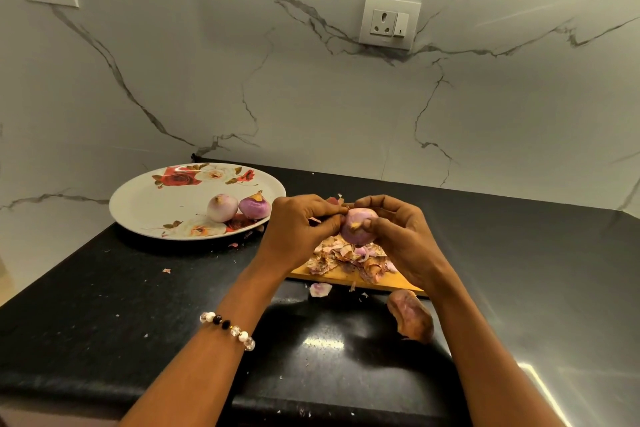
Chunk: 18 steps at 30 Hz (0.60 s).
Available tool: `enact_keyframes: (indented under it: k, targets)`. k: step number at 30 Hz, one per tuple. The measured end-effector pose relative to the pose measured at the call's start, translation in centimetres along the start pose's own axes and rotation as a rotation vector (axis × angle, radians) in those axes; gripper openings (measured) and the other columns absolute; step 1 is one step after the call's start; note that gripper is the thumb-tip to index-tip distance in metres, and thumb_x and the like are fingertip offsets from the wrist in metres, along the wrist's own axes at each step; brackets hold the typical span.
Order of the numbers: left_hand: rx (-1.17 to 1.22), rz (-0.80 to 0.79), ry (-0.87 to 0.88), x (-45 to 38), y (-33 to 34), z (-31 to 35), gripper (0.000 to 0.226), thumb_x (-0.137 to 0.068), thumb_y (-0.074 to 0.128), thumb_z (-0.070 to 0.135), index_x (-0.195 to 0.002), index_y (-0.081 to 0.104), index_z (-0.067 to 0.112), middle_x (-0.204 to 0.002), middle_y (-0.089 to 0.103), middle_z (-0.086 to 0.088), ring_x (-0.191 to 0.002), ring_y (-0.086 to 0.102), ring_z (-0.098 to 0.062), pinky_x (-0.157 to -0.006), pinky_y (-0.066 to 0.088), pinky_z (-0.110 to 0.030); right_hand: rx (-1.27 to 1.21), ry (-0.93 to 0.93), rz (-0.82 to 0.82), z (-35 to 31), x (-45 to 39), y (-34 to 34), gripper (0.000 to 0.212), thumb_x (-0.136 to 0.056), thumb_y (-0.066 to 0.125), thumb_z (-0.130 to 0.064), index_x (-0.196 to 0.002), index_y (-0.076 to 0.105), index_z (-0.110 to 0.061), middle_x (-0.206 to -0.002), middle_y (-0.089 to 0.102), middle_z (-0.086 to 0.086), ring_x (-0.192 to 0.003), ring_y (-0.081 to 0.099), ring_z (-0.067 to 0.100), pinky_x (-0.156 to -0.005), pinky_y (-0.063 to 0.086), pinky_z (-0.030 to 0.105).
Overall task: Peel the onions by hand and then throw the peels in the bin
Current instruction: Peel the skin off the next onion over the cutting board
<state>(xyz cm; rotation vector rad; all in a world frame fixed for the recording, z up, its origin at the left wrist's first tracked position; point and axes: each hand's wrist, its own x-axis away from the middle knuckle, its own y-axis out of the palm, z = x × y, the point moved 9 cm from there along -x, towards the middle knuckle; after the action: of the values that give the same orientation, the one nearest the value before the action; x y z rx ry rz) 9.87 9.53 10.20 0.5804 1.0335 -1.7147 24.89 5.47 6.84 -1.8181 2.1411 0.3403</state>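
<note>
Black stone surface [138,305] under a marble wall is carrying my work: I am holding a purple onion [358,227] above the wooden cutting board [346,276], where a peel pile [349,258] is lying. My right hand [401,236] is curling round the onion while my left hand [298,229] is pinching its skin. Two peeled onions [239,206] are sitting on the floral plate [156,204].
</note>
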Motion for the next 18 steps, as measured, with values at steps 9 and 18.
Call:
enact_keyframes:
  k: [9,18]
  targets:
    - [-0.028,0.028,-0.013,0.23,0.17,-0.34,0.019,-0.080,0.074,0.007,-0.099,0.075,0.007,-0.088,0.074,-0.007,-0.071,0.064,-0.004,-0.065,0.051,-0.009,-0.048,0.032,-0.009,0.39,0.01,0.22,0.026,-0.085,0.059,-0.011,-0.109,0.065,-0.005,-0.103,0.071,0.005,-0.100,0.067,0.027,-0.072,0.060,0.033]
    - [0.026,-0.065,-0.039,0.11,0.50,-0.28,0.024,-0.079,0.076,0.014,-0.103,0.074,0.008,-0.094,0.074,-0.004,-0.077,0.065,0.000,-0.070,0.050,-0.008,-0.003,0.026,0.006,0.28,-0.02,-0.23,0.021,-0.091,0.053,-0.003,-0.107,0.067,-0.004,-0.101,0.072,0.006,-0.099,0.068,0.028,-0.078,0.059,0.040]
